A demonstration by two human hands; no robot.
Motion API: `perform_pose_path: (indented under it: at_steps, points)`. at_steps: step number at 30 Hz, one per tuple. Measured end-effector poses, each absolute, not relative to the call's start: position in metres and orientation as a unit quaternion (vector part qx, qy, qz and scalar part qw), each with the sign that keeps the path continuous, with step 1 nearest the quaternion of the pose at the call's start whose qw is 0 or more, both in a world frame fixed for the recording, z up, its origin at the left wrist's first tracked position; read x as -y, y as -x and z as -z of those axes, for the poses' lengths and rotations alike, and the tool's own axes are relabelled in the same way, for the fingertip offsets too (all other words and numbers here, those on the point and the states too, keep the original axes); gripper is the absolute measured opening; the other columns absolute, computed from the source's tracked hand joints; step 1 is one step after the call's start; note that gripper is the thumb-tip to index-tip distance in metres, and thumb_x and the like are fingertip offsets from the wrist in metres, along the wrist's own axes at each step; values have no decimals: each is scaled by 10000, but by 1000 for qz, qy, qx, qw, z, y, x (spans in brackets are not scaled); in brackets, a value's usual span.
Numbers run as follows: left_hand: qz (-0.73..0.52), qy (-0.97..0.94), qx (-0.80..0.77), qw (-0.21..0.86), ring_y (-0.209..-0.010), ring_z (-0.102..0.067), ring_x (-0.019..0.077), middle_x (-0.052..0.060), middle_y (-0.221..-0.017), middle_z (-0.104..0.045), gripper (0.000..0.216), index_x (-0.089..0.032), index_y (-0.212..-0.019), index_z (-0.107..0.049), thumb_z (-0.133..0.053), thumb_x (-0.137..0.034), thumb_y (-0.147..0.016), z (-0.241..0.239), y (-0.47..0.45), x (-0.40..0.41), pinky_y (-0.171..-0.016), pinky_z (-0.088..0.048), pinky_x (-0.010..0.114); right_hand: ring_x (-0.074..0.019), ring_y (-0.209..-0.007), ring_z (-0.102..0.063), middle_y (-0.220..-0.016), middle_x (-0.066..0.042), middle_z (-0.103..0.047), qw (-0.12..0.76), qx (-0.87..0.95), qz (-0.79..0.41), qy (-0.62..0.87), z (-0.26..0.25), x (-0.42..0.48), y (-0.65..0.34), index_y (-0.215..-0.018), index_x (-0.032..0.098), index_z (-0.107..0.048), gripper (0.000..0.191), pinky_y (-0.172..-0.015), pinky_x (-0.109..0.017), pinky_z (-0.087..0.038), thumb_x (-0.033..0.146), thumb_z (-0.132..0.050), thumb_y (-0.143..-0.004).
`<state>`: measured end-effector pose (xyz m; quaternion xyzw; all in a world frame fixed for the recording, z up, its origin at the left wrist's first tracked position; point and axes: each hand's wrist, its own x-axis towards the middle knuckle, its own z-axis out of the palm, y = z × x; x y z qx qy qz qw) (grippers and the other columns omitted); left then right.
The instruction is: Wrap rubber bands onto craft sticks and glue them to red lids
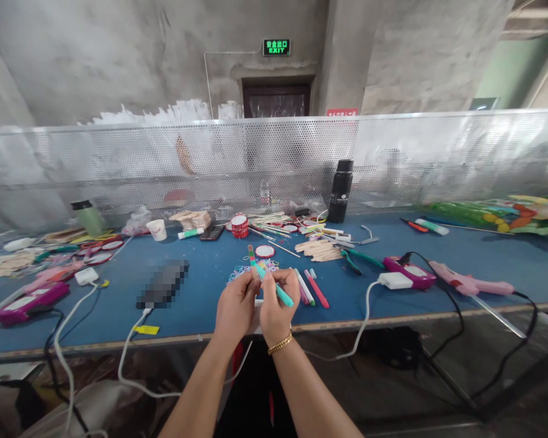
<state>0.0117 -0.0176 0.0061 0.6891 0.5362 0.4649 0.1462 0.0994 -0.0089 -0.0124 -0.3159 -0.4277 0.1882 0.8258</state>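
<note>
Near the table's front edge, my left hand (pixel 235 299) pinches the lower end of a craft stick (pixel 251 255) with coloured bands on it. A teal marker (pixel 284 296) is gripped in my right hand (pixel 274 313), its tip end close to the stick; exact contact is too small to tell. Just beyond my hands lies a pile of small colourful rubber bands (pixel 237 271), with a round red-rimmed disc (pixel 265 251) behind it. To the right of my right hand are several markers, among them a pink marker (pixel 316 289).
Pliers (pixel 351 263), bare craft sticks (pixel 319 250) and a black bottle (pixel 341 191) stand or lie right of centre. A pink glue gun (pixel 470 281) and purple power strip (pixel 410 274) are farther right, with trailing cables. At left lie a phone (pixel 163 284) and a paper cup (pixel 156 230).
</note>
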Motion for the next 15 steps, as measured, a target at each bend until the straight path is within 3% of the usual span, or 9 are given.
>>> perform_pose_path:
  at_steps: [15]
  points:
    - [-465, -688, -538, 148, -649, -469, 175, -17, -658, -531, 343, -229, -683, -464, -465, -433, -960, -6, -12, 18, -614, -285, 294, -142, -638, -555, -704, 40, -563, 822, 435, -189, 315, 14, 8, -99, -769, 222, -545, 195, -637, -290, -476, 309, -607, -932]
